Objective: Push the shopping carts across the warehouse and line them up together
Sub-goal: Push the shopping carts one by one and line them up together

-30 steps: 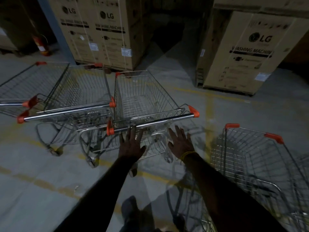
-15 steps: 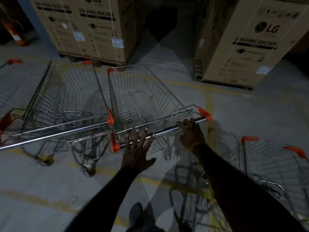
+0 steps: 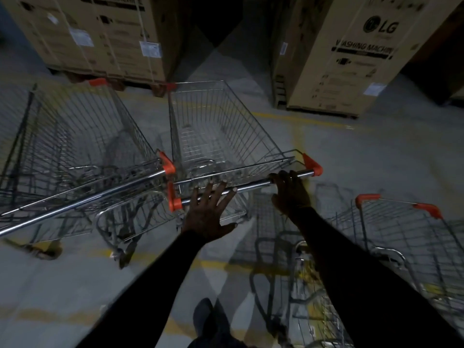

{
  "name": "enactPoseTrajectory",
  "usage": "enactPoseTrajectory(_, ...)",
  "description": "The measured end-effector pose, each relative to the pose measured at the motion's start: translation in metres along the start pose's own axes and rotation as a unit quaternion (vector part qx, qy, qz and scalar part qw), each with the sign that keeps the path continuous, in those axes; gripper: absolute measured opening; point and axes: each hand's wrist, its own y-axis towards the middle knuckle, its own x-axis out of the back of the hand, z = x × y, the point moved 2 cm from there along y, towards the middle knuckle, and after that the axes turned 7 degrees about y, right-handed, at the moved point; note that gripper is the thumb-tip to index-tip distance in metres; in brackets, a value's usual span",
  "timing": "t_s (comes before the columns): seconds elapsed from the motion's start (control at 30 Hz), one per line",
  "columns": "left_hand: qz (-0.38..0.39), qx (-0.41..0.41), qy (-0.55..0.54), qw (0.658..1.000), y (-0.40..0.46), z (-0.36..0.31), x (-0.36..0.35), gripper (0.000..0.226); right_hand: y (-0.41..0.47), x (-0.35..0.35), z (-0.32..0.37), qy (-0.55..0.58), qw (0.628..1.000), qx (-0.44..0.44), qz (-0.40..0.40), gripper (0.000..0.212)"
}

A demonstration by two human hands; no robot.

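Left cart (image 3: 75, 151) — blurred, edge-cropped

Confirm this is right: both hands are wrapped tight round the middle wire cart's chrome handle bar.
Not quite. In the head view only the right hand is wrapped round the middle wire cart's chrome handle bar; the left hand lies open, fingers spread against it.

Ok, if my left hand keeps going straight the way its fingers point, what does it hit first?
The left hand, fingers spread, already overlaps the chrome handle bar of the middle wire shopping cart. It would likely meet that bar first, though depth is unclear.
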Motion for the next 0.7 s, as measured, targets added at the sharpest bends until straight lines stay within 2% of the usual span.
enactPoseTrajectory(0.23, -0.033, -0.044, -0.037, 0.998, -0.023, 0.005, 0.011, 0.071, -0.071, -0.008, -0.013, -0.004, 0.999, 0.003, 0.042, 0.094)
enactPoseTrajectory(0.37, -0.035, -0.036, -0.065, 0.997, -0.047, -0.014, 0.024, 0.062, -0.120, -0.006, -0.012, -0.004, 0.998, -0.006, 0.057, 0.098)
enactPoseTrajectory(0.5, 0.006, -0.029, -0.056, 0.998, -0.078, -0.036, 0.026, 0.068, -0.169, -0.005, -0.016, -0.019, 0.998, 0.009, 0.052, 0.099)
enactPoseTrajectory(0.7, -0.005, -0.024, -0.070, 0.997, -0.126, -0.065, 0.032, 0.072, -0.232, -0.009, -0.008, -0.012, 0.998, -0.025, 0.060, 0.102)
